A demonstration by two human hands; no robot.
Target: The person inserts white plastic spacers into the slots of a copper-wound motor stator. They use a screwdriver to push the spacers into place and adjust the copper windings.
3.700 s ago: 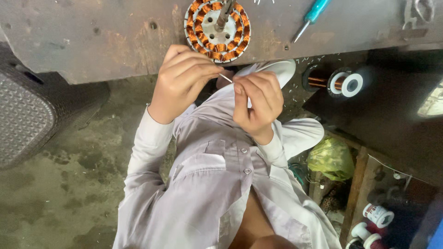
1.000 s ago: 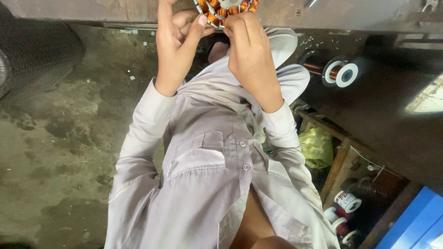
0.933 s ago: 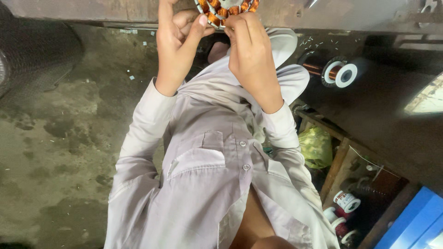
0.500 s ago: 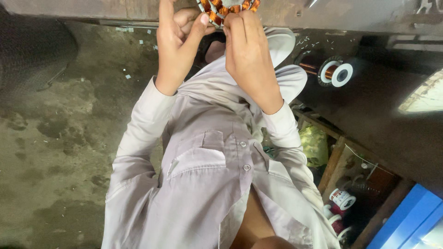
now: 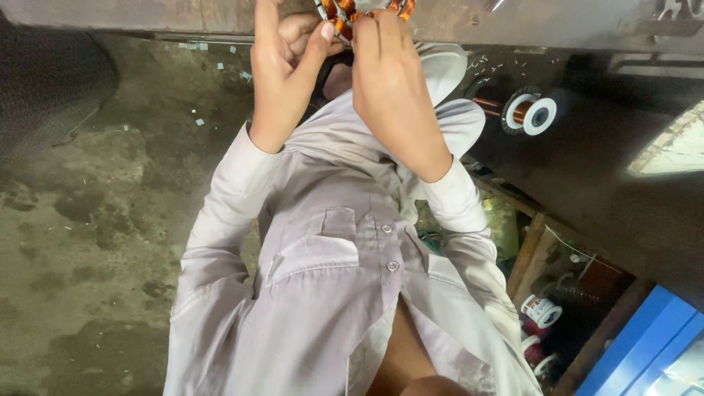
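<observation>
At the top edge of the view, both hands meet on a round stator (image 5: 364, 10) wound with copper-coloured coils, which lies on the near edge of a worn, grey workbench (image 5: 147, 15) and is mostly cut off by the frame. The left hand (image 5: 282, 70) comes up from below with its thumb pressed against the lower rim of the coils and its fingers curled up behind; it pinches at the windings, though what exactly lies between thumb and fingers cannot be made out. The right hand (image 5: 392, 84) lies just beside it, back toward the camera, fingers bent over the same rim so that the fingertips rest on the coils; whether they close on a wire is hidden by the hand itself. The two hands touch or nearly touch at the thumbs.

Both wrists run down into the long sleeves of a pale grey buttoned shirt (image 5: 330, 279) with a chest pocket, which fills the middle of the picture. To the right of the right hand, on a dark surface, a spool of copper wire (image 5: 529, 111) with white flanges lies on its side, well apart from the stator. Lower right, more small spools (image 5: 541, 311) sit in a wooden crate (image 5: 529, 253), with a blue box (image 5: 645, 345) at the corner. A stained concrete floor (image 5: 81, 242) with small scraps spreads to the left.
</observation>
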